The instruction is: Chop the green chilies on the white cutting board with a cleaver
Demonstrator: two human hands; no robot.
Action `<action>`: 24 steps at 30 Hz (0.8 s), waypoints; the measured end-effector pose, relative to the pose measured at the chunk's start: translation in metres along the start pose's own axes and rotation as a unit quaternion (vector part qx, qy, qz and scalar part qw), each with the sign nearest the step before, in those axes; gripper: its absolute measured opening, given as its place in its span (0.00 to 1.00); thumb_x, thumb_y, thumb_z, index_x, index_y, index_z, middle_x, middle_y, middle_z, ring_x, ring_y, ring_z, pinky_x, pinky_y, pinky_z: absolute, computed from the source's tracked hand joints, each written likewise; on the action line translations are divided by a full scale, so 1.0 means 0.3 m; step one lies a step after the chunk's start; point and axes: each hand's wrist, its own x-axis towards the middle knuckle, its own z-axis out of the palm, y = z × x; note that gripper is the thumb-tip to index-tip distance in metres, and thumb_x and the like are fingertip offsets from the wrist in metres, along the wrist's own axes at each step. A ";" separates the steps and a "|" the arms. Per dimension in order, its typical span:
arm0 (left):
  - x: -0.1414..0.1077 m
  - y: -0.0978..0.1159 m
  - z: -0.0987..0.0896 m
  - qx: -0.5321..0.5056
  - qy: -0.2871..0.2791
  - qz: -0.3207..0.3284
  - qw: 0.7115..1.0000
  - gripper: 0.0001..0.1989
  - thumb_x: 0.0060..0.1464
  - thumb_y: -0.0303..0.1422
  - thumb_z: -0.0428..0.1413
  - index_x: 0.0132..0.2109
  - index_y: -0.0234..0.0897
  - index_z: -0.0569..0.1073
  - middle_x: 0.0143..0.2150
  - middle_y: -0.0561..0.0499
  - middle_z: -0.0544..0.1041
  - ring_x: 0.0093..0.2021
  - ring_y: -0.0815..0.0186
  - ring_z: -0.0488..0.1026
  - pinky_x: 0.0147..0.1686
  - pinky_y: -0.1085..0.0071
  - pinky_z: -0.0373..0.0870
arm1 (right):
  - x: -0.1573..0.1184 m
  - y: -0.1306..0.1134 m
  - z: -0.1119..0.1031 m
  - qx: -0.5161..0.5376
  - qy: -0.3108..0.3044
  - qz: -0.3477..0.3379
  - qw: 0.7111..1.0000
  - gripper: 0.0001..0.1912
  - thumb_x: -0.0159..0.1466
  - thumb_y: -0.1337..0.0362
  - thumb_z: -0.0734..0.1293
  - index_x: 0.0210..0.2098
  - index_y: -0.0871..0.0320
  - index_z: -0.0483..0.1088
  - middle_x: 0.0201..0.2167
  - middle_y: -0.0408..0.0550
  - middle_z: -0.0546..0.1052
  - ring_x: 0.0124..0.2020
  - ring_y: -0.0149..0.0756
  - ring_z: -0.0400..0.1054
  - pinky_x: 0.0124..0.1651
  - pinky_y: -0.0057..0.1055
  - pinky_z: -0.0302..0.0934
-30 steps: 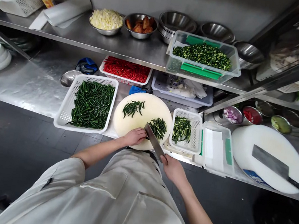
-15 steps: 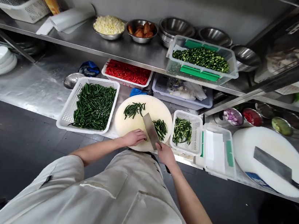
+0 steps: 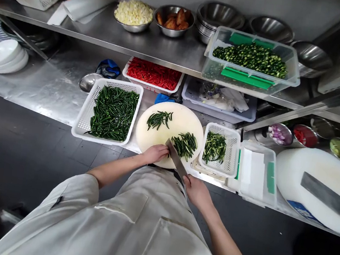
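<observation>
My right hand grips a cleaver by its handle end, the blade slanting over the near part of a round cutting board. Just left of the blade tip, my left hand rests on the board with curled fingers; a dark green bit, seemingly a green chilli, shows at the fingertips. Cut green chillies lie right of the blade, and a small bunch of whole green chillies lies at the far left of the board. Left of the board stands a white basket of whole green chillies.
A smaller white basket with cut chillies adjoins the board's right side. Further right, another cleaver lies on a second board. Behind are a basket of red chillies and a steel shelf bearing bowls and a clear tub.
The cleaver has drawn back toward me, its tip now beside my left fingers. The cut pile shows more fully. My view has shifted slightly.
</observation>
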 end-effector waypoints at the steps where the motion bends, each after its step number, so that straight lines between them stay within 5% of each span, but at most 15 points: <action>1: 0.002 0.000 0.004 -0.001 -0.001 0.000 1.000 0.15 0.75 0.34 0.47 0.54 0.38 0.79 0.51 0.44 0.80 0.53 0.59 0.77 0.56 0.61 0.78 | 0.003 0.004 -0.001 0.015 0.003 -0.012 1.000 0.20 0.80 0.56 0.55 0.49 0.56 0.76 0.46 0.57 0.84 0.49 0.48 0.78 0.48 0.33 0.59; 5: -0.003 -0.002 0.009 -0.008 -0.006 0.002 1.000 0.14 0.75 0.33 0.47 0.53 0.38 0.78 0.51 0.44 0.80 0.53 0.60 0.77 0.55 0.62 0.77 | 0.071 -0.030 0.021 0.071 0.034 -0.031 0.996 0.17 0.78 0.59 0.58 0.51 0.57 0.77 0.52 0.60 0.82 0.54 0.48 0.76 0.52 0.33 0.59; 11: 0.031 -0.041 -0.043 0.003 -0.023 0.042 0.999 0.14 0.74 0.34 0.49 0.51 0.39 0.79 0.48 0.44 0.78 0.49 0.61 0.75 0.51 0.64 0.75 | 0.199 -0.102 0.039 0.123 0.057 -0.016 0.991 0.21 0.79 0.55 0.55 0.44 0.58 0.77 0.42 0.56 0.83 0.46 0.44 0.77 0.45 0.31 0.60; 17: 0.224 -0.204 -0.181 0.165 0.092 -0.120 0.975 0.13 0.70 0.32 0.54 0.54 0.41 0.81 0.55 0.40 0.76 0.60 0.49 0.66 0.60 0.50 0.65 | 0.080 -0.007 0.031 0.091 0.078 -0.029 0.992 0.21 0.79 0.54 0.54 0.44 0.54 0.76 0.42 0.55 0.84 0.44 0.46 0.77 0.44 0.31 0.59; 20: 0.285 -0.261 -0.201 0.195 0.058 -0.111 0.973 0.14 0.68 0.31 0.54 0.54 0.44 0.81 0.58 0.42 0.74 0.63 0.48 0.64 0.60 0.50 0.65 | 0.038 0.022 0.026 0.073 0.011 -0.059 0.996 0.22 0.78 0.53 0.56 0.41 0.54 0.77 0.39 0.54 0.84 0.44 0.46 0.77 0.44 0.32 0.59; 24: 0.204 -0.238 -0.167 0.174 0.011 -0.066 0.982 0.14 0.70 0.30 0.53 0.53 0.44 0.82 0.54 0.42 0.73 0.58 0.53 0.68 0.57 0.56 0.69 | 0.038 0.055 0.029 0.082 0.013 -0.040 0.996 0.21 0.78 0.54 0.56 0.44 0.54 0.79 0.42 0.54 0.84 0.48 0.48 0.77 0.47 0.32 0.61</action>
